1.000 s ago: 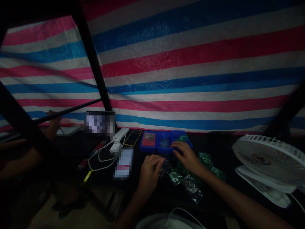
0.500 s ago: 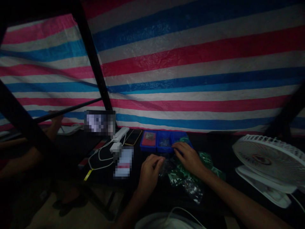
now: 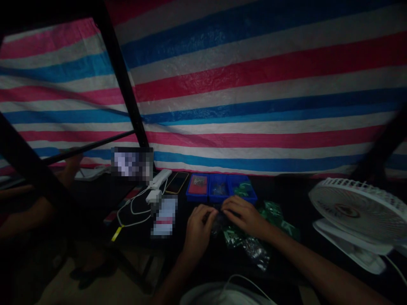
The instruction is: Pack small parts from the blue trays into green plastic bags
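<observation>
My left hand (image 3: 199, 228) and my right hand (image 3: 243, 215) meet above a small, dark, clear plastic bag (image 3: 218, 224) on the black tabletop (image 3: 203, 264). Their fingers curl close around it, but the dim light hides any grip. Just below my right wrist lies a clear bag of green circuit boards (image 3: 244, 245), and another green bag (image 3: 273, 214) sits beyond that hand. A blue compartment tray (image 3: 219, 187) stands just past my fingertips, holding small parts and a red-lined section.
A white desk fan (image 3: 359, 214) stands at the right. On the left are a phone (image 3: 177, 182), a white power strip (image 3: 160, 178), white cables (image 3: 133, 209), and a pixelated card (image 3: 164, 216). A striped tarp (image 3: 254, 97) hangs behind. A co-worker's hand (image 3: 73, 163) shows far left.
My right hand has slid left and toward me, closing the gap to my left hand. The hands now meet above the small dark bag. My view has shifted slightly.
</observation>
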`<state>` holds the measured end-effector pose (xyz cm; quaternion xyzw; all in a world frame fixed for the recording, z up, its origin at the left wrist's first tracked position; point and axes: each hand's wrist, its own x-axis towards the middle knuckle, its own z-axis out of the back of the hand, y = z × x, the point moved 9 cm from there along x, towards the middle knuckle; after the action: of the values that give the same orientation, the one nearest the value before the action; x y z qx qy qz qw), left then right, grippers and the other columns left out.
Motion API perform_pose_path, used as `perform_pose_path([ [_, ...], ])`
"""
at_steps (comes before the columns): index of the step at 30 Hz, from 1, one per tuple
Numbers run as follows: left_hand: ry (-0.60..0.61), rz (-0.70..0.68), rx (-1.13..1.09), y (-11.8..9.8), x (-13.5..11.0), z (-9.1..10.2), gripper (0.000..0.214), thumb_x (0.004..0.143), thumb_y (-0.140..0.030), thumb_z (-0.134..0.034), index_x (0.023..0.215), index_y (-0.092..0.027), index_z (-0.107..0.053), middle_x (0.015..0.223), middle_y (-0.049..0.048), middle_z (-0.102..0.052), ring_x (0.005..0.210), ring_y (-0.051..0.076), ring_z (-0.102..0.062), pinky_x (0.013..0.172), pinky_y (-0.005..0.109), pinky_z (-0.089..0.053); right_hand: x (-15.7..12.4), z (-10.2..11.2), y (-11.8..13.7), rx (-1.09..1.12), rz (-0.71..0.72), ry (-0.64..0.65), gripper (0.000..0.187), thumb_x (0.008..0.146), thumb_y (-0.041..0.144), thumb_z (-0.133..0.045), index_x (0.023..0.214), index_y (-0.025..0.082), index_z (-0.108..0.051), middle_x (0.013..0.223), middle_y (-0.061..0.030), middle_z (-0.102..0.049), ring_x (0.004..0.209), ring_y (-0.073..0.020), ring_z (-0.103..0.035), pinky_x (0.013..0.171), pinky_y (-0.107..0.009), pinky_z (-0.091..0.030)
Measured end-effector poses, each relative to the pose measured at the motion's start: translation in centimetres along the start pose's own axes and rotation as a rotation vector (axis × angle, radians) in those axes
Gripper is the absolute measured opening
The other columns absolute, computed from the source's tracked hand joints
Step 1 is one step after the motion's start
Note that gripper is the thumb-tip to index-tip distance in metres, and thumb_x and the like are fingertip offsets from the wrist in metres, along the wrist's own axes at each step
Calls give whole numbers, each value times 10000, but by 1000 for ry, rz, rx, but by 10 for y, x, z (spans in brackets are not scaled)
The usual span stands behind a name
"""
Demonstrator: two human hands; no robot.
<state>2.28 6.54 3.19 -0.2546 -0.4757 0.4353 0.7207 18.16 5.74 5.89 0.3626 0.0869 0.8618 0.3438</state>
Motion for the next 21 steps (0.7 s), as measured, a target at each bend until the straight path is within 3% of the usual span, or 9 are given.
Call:
perform_pose_path([
  [10, -33, -49, 10, -6, -1, 4, 166, 1002, -266, -614, 981, -239, -777, 968, 54, -716, 952, 228, -636, 855, 349, -487, -2, -9, 2, 105, -24, 90, 185, 1039, 371, -617, 1067, 239, -744, 1081, -77, -720, 1020, -224, -684, 907, -348, -559],
  [15, 5, -46, -19, -7, -1, 1, 178, 1004, -285, -618, 963, -230, -782, 907, 41, -723, 883, 212, -640, 800, 323, -480, -3, -12, 1, 144, -23, 108, 237, 1079, 347, -540, 1063, 229, -745, 1054, -75, -717, 988, -208, -678, 899, -334, -549],
  [21, 48, 46, -142, 0, -1, -5, 170, 989, -322, -629, 1012, -212, -757, 911, 28, -738, 788, 174, -663, 708, 272, -483, 1, -1, -3, 216, -79, 20, 249, 1072, 376, -541, 968, 224, -709, 973, -70, -704, 903, -213, -675, 819, -334, -544],
])
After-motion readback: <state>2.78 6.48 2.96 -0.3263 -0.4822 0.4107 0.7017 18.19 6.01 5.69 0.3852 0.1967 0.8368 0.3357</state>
